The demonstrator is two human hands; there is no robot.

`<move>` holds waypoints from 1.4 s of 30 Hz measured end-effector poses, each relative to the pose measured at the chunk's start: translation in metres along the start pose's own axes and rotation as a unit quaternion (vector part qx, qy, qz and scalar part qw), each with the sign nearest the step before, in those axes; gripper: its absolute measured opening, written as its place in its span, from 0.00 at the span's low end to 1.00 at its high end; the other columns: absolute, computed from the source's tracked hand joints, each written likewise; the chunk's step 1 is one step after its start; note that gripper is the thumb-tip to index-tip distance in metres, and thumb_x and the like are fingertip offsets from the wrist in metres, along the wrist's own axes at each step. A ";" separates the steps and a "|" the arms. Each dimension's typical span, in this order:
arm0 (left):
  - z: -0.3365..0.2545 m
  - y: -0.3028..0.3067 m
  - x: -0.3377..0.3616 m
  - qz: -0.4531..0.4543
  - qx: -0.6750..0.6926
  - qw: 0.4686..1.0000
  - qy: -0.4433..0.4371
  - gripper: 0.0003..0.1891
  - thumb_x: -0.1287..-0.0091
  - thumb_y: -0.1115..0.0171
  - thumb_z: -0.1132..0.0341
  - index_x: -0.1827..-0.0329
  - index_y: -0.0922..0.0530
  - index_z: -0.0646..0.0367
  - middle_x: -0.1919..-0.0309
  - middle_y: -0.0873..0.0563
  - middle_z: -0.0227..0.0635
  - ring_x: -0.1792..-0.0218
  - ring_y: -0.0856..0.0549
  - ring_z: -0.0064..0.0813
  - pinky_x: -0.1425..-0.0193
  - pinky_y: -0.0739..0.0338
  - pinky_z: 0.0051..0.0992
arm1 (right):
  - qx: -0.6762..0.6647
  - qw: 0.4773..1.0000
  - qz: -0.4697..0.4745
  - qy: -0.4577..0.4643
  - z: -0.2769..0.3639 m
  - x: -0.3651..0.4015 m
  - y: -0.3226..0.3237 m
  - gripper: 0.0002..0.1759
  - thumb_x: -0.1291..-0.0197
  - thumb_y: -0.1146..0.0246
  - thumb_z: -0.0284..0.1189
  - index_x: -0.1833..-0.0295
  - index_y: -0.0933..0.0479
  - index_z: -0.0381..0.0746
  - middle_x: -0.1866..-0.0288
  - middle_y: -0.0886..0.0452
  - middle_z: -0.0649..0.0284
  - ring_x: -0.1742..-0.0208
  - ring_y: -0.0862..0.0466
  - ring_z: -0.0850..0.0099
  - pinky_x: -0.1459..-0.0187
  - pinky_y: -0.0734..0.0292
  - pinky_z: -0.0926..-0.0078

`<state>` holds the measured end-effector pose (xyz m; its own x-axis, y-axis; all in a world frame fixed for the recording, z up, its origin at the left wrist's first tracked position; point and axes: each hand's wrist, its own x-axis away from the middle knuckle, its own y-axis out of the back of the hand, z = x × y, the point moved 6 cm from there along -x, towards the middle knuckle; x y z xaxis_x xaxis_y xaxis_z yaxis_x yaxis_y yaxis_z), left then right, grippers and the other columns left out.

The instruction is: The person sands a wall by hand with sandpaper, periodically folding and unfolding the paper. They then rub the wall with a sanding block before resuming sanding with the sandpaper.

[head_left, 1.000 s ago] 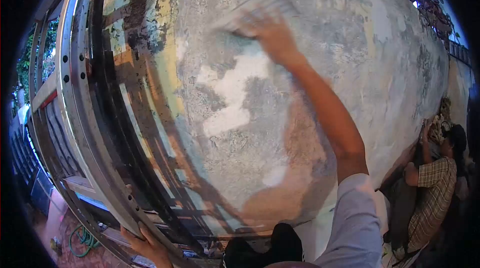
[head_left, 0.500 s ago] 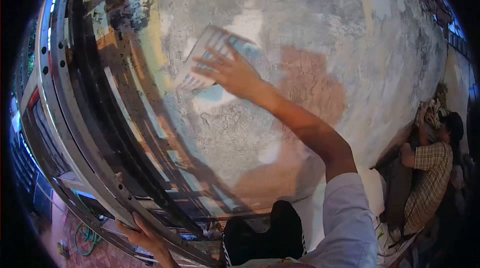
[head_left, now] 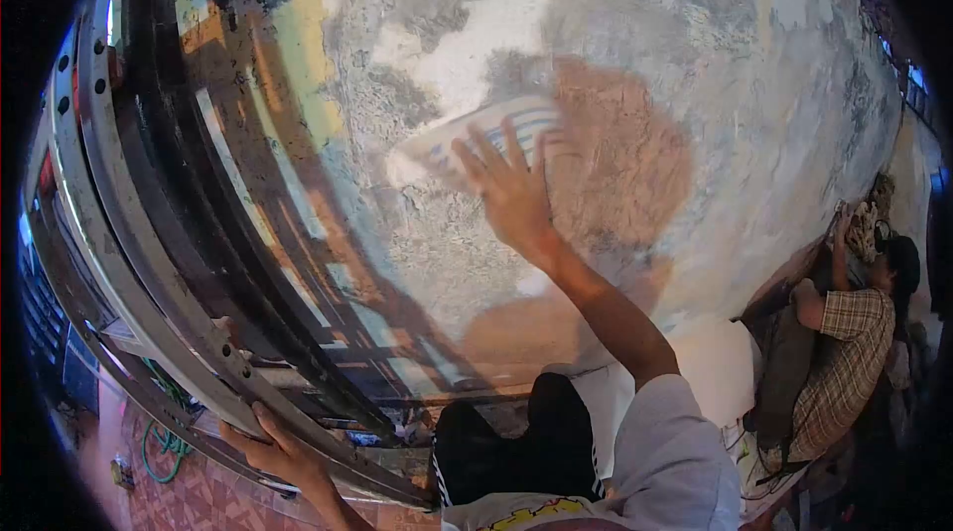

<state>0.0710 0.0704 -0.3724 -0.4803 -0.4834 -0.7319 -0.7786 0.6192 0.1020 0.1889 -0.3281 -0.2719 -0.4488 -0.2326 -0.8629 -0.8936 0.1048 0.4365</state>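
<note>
My right hand (head_left: 514, 196) presses a sandpaper sheet (head_left: 437, 142) flat against the patchy plaster wall (head_left: 635, 15), fingers spread over it. The sheet is pale, with rows of blue print on its back, and is slightly blurred. Part of it is hidden beneath the fingers. Down at the lower left, my left hand (head_left: 278, 447) grips the side rail of a metal ladder (head_left: 164, 352). Its fingers wrap the rail and are partly hidden behind it.
A person in a checked shirt (head_left: 854, 362) crouches by the wall at the right, one hand raised to it. Dark bars (head_left: 213, 233) stand between the ladder and the wall. A green hose (head_left: 164, 452) lies on the tiled floor (head_left: 199, 501).
My right hand and the sandpaper sheet have moved right across the wall, and the hand now points more upward. My left hand stays on the ladder rail. The view has shifted slightly.
</note>
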 end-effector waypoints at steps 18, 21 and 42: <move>0.006 0.001 0.000 -0.036 0.006 0.999 0.009 0.23 0.24 0.47 0.61 0.34 0.39 0.68 0.44 0.22 0.52 0.47 0.18 0.37 0.49 0.20 0.31 | -0.054 0.995 0.073 0.037 0.070 0.077 -0.067 0.36 0.39 0.44 0.26 0.24 0.38 0.54 0.21 0.42 0.70 0.22 0.43 0.55 0.29 0.53 0.30; 0.015 0.002 0.001 -0.034 0.021 0.999 0.037 0.24 0.23 0.47 0.58 0.33 0.37 0.66 0.43 0.25 0.49 0.46 0.22 0.36 0.45 0.25 0.34 | -0.033 0.996 0.075 0.028 0.039 0.096 -0.067 0.34 0.39 0.44 0.22 0.26 0.34 0.54 0.20 0.43 0.66 0.22 0.43 0.54 0.26 0.57 0.34; 0.028 0.012 -0.003 -0.060 -0.062 0.996 0.016 0.33 0.27 0.42 0.52 0.29 0.40 0.67 0.40 0.26 0.52 0.45 0.22 0.36 0.45 0.20 0.33 | -0.077 0.991 0.058 -0.097 0.082 0.206 -0.121 0.27 0.38 0.38 0.39 0.32 0.27 0.52 0.27 0.31 0.67 0.31 0.27 0.54 0.42 0.26 0.53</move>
<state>0.0746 0.0965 -0.3885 -0.3918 -0.5708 -0.7216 -0.8744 0.4751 0.0990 0.2036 -0.3091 -0.5238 -0.5558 -0.0361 -0.8305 -0.8299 -0.0330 0.5569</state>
